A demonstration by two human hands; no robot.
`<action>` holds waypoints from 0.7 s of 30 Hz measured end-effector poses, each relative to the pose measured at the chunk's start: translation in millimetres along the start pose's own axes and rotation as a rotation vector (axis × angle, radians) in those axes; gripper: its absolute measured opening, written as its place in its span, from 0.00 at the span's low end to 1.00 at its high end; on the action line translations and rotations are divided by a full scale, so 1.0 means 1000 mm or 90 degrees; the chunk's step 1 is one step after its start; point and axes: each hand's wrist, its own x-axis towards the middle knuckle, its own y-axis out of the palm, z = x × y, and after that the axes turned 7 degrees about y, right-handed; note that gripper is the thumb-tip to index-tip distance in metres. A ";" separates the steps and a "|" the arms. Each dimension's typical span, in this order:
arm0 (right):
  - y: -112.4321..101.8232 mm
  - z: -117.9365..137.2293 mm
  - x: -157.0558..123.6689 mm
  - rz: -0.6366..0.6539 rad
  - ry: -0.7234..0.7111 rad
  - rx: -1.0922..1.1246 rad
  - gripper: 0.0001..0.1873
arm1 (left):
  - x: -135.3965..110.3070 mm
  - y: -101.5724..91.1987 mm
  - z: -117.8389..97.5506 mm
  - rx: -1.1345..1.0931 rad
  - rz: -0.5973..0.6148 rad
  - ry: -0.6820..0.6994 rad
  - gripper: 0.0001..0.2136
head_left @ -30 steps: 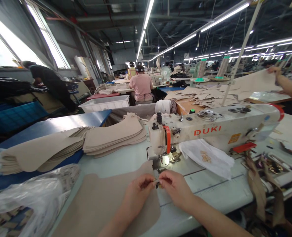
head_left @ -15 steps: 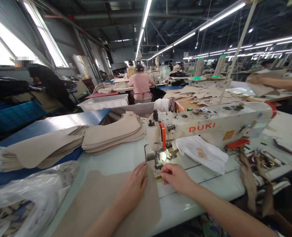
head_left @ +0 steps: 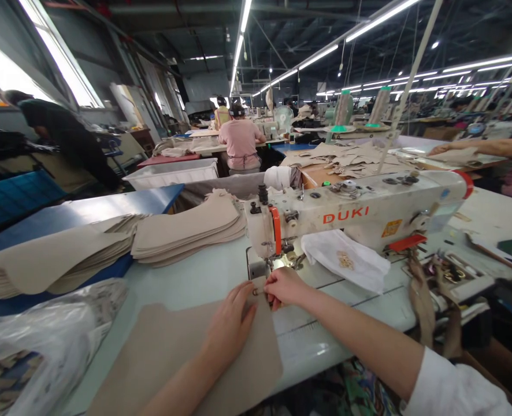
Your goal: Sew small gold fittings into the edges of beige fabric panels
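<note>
A large beige fabric panel [head_left: 173, 352] lies on the sewing table in front of the white sewing machine [head_left: 347, 216]. My left hand [head_left: 232, 320] rests flat on the panel's right part, its fingers stretched toward the needle area. Close to its fingertips my right hand [head_left: 284, 286] is closed in a pinch at the panel's upper corner. Between the two hands shows a small beige tab [head_left: 260, 284] with what looks like a small metal ring on it. My right fingers appear to grip this tab's right end. The needle and presser foot are mostly hidden behind my right hand.
Stacks of beige panels [head_left: 190, 228] lie to the left. Nearer is a clear plastic bag [head_left: 60, 341] with small beige pieces. A white cloth [head_left: 345, 260] with gold-coloured bits rests under the machine arm. A co-worker's arm [head_left: 485, 148] reaches in at the far right.
My right hand has moved left and slightly up to the panel's corner, where a small tab with a ring now shows. My left hand stays on the panel. The view has shifted slightly.
</note>
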 end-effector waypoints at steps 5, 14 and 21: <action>-0.002 0.003 0.003 -0.001 0.025 -0.023 0.11 | 0.019 0.003 -0.001 -0.007 -0.035 0.089 0.10; -0.006 0.010 -0.001 -0.005 0.032 -0.073 0.11 | 0.031 0.004 -0.006 0.049 0.002 0.150 0.11; -0.006 0.006 -0.006 -0.052 -0.052 -0.177 0.09 | 0.033 0.004 -0.004 0.041 0.035 0.144 0.10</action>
